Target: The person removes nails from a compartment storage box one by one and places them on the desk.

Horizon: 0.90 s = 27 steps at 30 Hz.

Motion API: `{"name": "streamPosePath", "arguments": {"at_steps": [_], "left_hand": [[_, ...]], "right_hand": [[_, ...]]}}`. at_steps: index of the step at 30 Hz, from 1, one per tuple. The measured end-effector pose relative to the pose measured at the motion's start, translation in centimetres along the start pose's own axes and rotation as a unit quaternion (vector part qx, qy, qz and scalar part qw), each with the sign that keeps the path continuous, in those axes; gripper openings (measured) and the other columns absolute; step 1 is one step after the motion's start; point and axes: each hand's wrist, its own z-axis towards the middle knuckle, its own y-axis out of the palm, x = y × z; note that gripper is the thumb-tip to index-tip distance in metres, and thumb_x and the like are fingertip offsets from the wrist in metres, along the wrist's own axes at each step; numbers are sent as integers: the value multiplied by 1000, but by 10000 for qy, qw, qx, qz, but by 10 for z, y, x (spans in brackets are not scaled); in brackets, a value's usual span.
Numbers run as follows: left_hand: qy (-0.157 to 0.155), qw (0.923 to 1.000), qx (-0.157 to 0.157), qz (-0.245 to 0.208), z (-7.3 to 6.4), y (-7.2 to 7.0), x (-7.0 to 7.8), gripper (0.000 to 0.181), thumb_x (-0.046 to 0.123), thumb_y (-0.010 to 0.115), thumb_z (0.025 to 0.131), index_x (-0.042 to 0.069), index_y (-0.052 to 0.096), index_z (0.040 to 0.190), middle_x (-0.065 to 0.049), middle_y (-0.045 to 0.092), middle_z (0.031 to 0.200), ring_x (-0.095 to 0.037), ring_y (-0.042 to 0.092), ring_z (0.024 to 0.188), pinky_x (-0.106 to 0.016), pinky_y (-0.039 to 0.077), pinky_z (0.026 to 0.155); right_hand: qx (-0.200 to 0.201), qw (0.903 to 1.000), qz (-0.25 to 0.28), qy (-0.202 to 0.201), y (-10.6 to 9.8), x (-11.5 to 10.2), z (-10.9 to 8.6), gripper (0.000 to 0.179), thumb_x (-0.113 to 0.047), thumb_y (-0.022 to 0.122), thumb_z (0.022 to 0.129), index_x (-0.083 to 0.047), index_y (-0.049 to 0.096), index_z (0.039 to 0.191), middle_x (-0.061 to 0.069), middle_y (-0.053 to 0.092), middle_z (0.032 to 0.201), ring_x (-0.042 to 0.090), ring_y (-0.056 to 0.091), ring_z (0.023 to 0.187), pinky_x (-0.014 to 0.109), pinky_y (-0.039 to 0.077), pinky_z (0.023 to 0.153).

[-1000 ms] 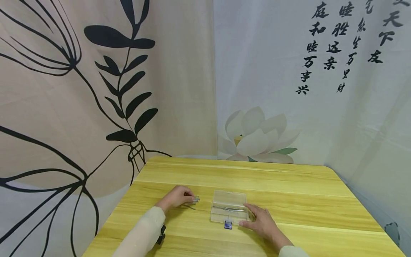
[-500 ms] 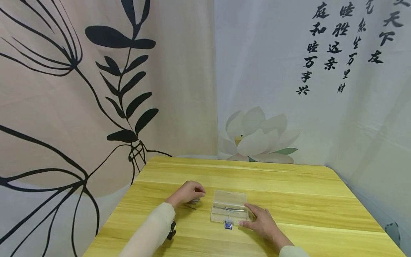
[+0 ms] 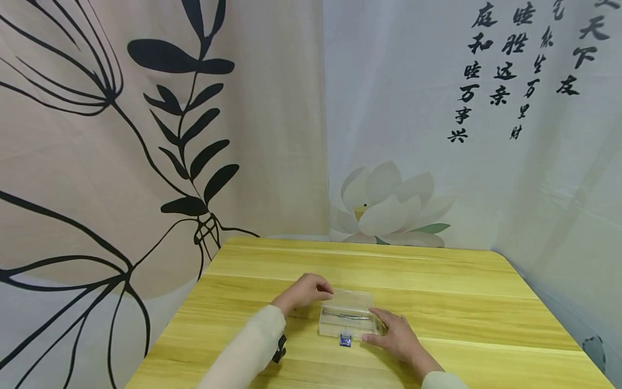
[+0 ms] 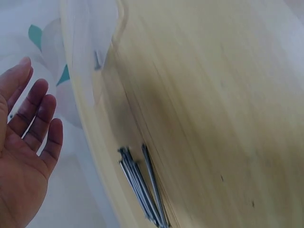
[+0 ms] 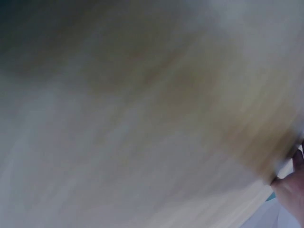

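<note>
A clear plastic box (image 3: 333, 328) lies open on the table, its lid tipped back. Several long metal nails (image 3: 353, 316) lie in it. My right hand (image 3: 399, 341) grips the box's right side, thumb at the front and fingers farther back; in the right wrist view only part of this hand (image 5: 292, 190) shows. By the lid's left edge is my left hand (image 3: 307, 293), fingers loosely bent. The left wrist view shows no object in this hand (image 4: 28, 142). A small heap of nails (image 4: 140, 187) lies on the wood there, mostly hidden in the head view.
A blue tab (image 3: 345, 340) sticks out at the box's front. The wooden table (image 3: 437, 281) reaches back to a printed curtain (image 3: 272, 135). A dark strap piece (image 3: 279, 350) is on my left wrist. The right wrist view is mostly blurred.
My left hand has lifted off the nail heap and moved right to the box's lid. My right hand and the box have stayed in place.
</note>
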Motion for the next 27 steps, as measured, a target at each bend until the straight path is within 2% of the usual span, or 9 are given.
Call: {"name": "streamPosePath", "arguments": {"at_steps": [11, 19, 27], "left_hand": [[152, 9992, -246, 261, 7, 19, 12, 12, 15, 72, 93, 6, 76, 101, 11, 67, 92, -4, 61, 84, -23, 51, 74], [161, 9985, -286, 447, 12, 29, 9, 4, 14, 74, 91, 13, 77, 93, 13, 66, 88, -2, 59, 80, -21, 50, 72], [243, 9968, -400, 642, 12, 34, 12, 4, 11, 73, 91, 13, 77, 90, 9, 68, 90, -2, 57, 79, -21, 49, 72]], "right_hand": [[-20, 10000, -20, -33, -1, -1, 0, 78, -50, 78, 81, -9, 54, 142, 22, 50, 143, 45, 41, 133, 68, 9, 110], [16, 10000, 7, -87, -2, -3, -2, 78, -50, 78, 81, -8, 54, 142, 22, 51, 142, 46, 42, 133, 69, 9, 110], [-18, 10000, -5, -68, -2, -2, -1, 78, -50, 78, 81, -9, 53, 143, 22, 50, 143, 46, 41, 133, 68, 9, 110]]}}
